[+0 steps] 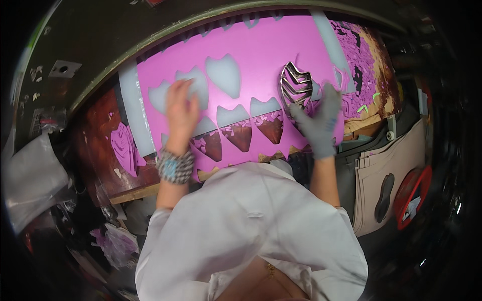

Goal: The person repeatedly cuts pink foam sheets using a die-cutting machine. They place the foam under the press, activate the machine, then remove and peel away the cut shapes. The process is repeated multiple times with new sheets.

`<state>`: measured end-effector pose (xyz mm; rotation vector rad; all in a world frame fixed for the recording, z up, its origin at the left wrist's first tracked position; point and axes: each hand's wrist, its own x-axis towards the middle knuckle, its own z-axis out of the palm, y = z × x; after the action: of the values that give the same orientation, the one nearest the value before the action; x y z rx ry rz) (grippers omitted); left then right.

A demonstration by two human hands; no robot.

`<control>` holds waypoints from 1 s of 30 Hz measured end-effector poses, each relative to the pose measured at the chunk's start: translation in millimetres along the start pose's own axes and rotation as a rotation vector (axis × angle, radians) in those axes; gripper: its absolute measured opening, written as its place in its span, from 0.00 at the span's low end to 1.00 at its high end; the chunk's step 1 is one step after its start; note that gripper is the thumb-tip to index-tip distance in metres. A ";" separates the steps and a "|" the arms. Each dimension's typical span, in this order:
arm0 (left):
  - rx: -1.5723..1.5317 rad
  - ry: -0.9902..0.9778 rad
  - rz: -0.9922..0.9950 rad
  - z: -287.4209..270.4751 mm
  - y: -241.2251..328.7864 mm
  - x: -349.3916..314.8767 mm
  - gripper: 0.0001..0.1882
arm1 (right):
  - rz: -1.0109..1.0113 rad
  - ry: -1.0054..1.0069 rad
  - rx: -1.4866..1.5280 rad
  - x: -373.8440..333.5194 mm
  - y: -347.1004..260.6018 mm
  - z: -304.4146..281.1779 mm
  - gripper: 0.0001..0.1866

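A large pink-purple sheet is spread in front of me, with several shield-shaped holes cut through it. My left hand, bare and blurred, is over the holes at its left, fingers loosely bent and apart. I see nothing in them. A shiny metal cutting die with a leaf-like outline and zigzag bars inside lies on the sheet's right part. My right hand, in a grey glove, is beside the die's near end. Its thumb overlaps the die's edge and its fingers spread away from it; whether they touch is unclear.
Purple scraps are heaped at the board's right end, and a crumpled purple piece lies at left. A dark green machine beam runs along the far side. Beige sheets and a red ring-shaped object are at lower right.
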<state>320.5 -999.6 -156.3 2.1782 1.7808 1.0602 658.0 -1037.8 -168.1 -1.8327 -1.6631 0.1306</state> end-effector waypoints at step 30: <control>-0.828 -0.733 0.174 92.5 145.8 -20.3 0.15 | 0.382 0.035 1.476 -33.9 10.8 -87.1 0.43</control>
<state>491.4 -1031.2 -159.0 1.8171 0.6706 0.6829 702.9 -1103.0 -117.1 -0.8856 -0.6658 1.1241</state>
